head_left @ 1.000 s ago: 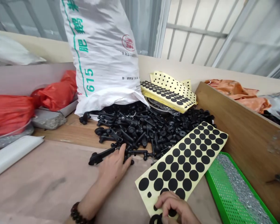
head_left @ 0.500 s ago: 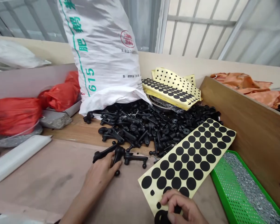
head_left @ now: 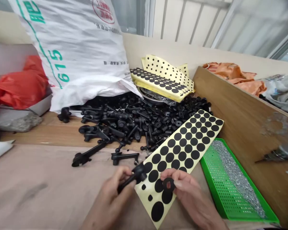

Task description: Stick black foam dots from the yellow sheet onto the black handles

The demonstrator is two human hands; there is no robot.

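Note:
My left hand (head_left: 110, 198) grips a black plastic crank handle (head_left: 139, 172), its round hub end pointing right above the sticker sheet. Between the thumb and fingers of my right hand (head_left: 192, 195) is a black ring-shaped sticker (head_left: 168, 179) with a hole in its middle. Under both hands a pale yellow sheet of round black stickers (head_left: 182, 156) lies aslant on the table. Two more crank handles lie apart from the heap: one (head_left: 90, 154) to the left, another (head_left: 125, 156) just beyond my left hand.
A heap of black crank handles and small caps (head_left: 134, 121) spreads from the mouth of a white woven sack (head_left: 86, 54). More sticker sheets (head_left: 162, 80) rest on a bowl behind. At right, a green basket (head_left: 213, 191) holds small metal parts beside a wooden partition (head_left: 242, 124). Red bags (head_left: 21, 86) sit left.
My left hand has lifted one crank handle from the table and brought it right, near my right hand. My right hand has raised the ring sticker off the sheet. The view has shifted right and down.

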